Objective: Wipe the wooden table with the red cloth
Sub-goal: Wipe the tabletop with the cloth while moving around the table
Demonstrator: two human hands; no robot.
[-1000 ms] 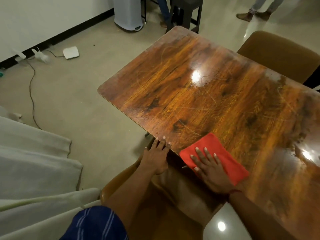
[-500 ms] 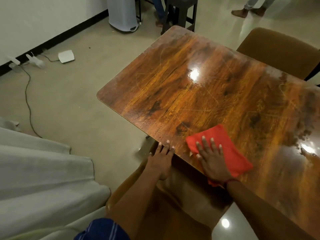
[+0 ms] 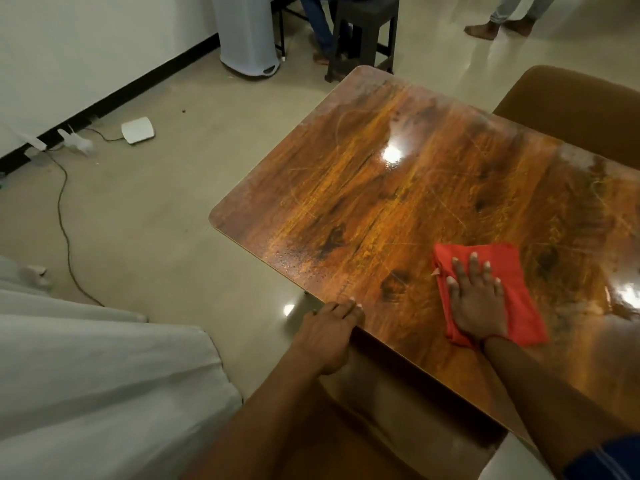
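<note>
A glossy, scratched wooden table [image 3: 398,202] fills the right half of the view. The red cloth [image 3: 512,271] lies flat on it close to the near edge. My right hand [image 3: 476,299] presses down on the cloth, palm flat and fingers spread. My left hand [image 3: 329,332] rests on the table's near edge to the left of the cloth, its fingers curled over the rim. A patch of small wet droplets shows on the wood left of the cloth.
A brown chair [image 3: 575,105] stands behind the table's far right side. Another brown seat [image 3: 311,438] sits below me. White fabric [image 3: 86,375] lies at the lower left. Cables and a white box [image 3: 138,130] lie on the floor. A dark stool [image 3: 363,26] and people's legs are beyond.
My right hand has slid the red cloth away from the near edge and to the right, farther onto the table. My left hand stays on the edge.
</note>
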